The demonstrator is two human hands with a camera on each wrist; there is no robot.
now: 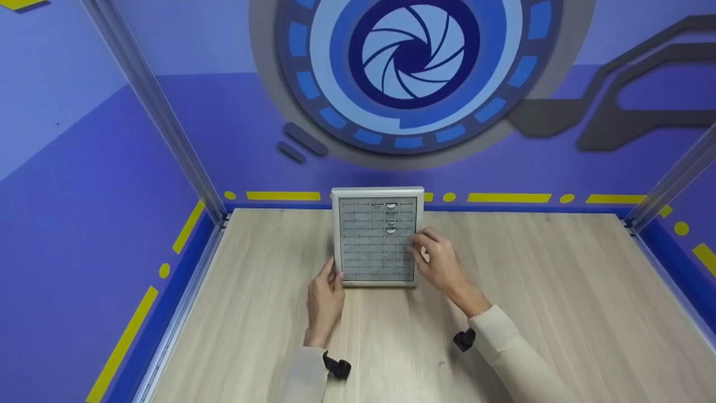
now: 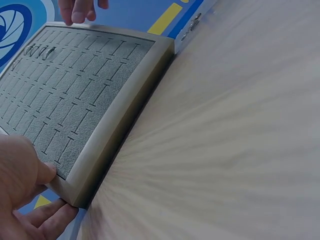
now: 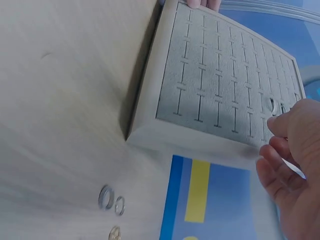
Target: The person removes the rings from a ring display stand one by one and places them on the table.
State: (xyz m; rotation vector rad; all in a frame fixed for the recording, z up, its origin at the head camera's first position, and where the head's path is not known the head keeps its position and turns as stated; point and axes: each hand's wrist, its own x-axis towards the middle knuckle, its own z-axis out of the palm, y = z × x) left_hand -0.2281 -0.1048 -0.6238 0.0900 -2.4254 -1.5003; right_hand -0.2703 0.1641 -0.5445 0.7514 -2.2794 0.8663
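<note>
A ring display tray [image 1: 378, 192] with a pale frame and rows of slots in a grey pad stands propped up, leaning back. Its lower left corner is gripped by my left hand [image 1: 326, 296], thumb [image 2: 47, 172] on the front and fingers behind. Several silver rings [image 1: 391, 230] sit in its upper right slots. My right hand [image 1: 442, 263] is at the tray's right edge, thumb and fingertips drawn together close to the pad. Whether a small ring is between those fingertips, I cannot tell.
Loose silver rings [image 3: 106, 196] and a gold-coloured ring [image 3: 114, 233] lie on the wooden table [image 1: 268, 246] beside the tray's right side. A blue patterned wall [image 1: 212, 134] rises behind, with metal posts [image 1: 162, 117] at the corners.
</note>
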